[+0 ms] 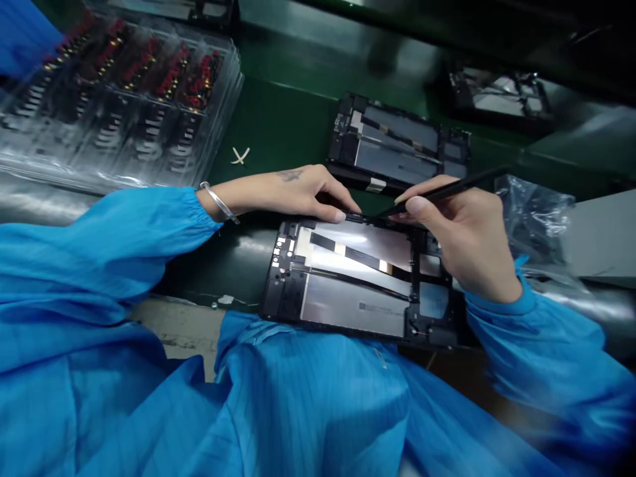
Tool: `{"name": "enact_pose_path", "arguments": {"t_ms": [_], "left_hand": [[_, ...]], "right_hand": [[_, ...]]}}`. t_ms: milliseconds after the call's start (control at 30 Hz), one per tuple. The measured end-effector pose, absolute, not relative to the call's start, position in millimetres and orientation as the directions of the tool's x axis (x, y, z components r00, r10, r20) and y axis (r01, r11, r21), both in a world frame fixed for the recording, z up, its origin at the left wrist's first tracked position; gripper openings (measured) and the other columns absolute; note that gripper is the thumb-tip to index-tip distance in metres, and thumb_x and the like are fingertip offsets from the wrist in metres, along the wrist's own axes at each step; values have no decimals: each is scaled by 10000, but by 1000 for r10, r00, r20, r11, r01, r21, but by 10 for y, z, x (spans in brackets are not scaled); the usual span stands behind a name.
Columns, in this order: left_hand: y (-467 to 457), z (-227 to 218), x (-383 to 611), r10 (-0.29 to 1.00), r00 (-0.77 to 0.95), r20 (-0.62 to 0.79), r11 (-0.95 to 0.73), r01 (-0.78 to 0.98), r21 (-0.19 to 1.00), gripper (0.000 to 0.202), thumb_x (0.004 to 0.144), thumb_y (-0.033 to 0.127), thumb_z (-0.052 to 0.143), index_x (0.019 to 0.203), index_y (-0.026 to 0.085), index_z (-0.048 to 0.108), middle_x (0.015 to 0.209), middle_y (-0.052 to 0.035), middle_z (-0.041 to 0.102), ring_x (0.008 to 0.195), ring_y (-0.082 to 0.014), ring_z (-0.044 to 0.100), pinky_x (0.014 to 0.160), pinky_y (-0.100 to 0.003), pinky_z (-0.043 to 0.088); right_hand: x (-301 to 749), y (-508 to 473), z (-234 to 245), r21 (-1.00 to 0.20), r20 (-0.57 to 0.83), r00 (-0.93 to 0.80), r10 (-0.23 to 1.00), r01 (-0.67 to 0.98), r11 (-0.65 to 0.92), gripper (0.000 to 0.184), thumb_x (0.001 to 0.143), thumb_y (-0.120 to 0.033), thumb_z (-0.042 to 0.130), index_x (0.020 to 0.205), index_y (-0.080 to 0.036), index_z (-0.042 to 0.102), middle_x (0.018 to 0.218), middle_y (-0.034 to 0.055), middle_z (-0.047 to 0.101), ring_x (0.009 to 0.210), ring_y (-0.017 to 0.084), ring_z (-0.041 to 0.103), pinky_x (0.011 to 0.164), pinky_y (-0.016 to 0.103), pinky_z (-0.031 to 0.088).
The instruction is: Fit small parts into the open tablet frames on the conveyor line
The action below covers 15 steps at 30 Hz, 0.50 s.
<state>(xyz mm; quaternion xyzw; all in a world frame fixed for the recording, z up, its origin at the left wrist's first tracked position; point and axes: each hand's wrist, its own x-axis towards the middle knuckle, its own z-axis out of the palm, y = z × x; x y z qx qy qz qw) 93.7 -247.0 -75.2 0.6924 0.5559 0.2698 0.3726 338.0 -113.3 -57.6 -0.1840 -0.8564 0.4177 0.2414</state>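
Note:
An opened tablet (355, 305), its battery and dark ribbon cables bare, lies face down at the bench's near edge. My left hand (303, 192) is at its far long edge, thumb on the rim and index finger bent behind it, closed on that edge. Between the fingers of my right hand (467, 225) is a slim black pointed tool (447, 190), held like a pen. Its tip meets the tablet's far edge just right of my left fingertips. Whether it is tweezers or a pry stick, I cannot tell.
Beyond my hands lies a second opened tablet (397, 142). Stacked clear plastic trays (218, 142) with red and black parts stand at the left. Two crossed white strips (240, 156) lie on the green bench. A clear plastic bag (534, 212) and another device (501, 93) are at the right.

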Motion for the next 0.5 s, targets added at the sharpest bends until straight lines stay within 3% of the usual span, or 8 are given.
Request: {"name": "enact_pose_path", "arguments": {"t_ms": [233, 500], "left_hand": [[-2489, -706, 961, 975, 210, -72, -64, 577, 814, 361, 929, 359, 674, 1269, 271, 760, 1212, 34, 757, 1118, -197, 696, 978, -251, 486], [-2500, -694, 970, 975, 216, -56, -83, 584, 807, 356, 946, 347, 662, 1277, 257, 755, 1238, 24, 753, 1093, -179, 707, 977, -238, 494]], "right_hand": [[3382, -1152, -530, -703, 274, -828, 489, 175, 689, 155, 985, -394, 704, 922, -260, 752, 895, 5, 740, 804, 208, 724, 692, 338, 569], [3376, -1165, -501, -737, 228, -835, 501, 189, 649, 94, 980, -346, 702, 930, -280, 749, 904, 5, 739, 819, 230, 732, 660, 353, 562]]}}
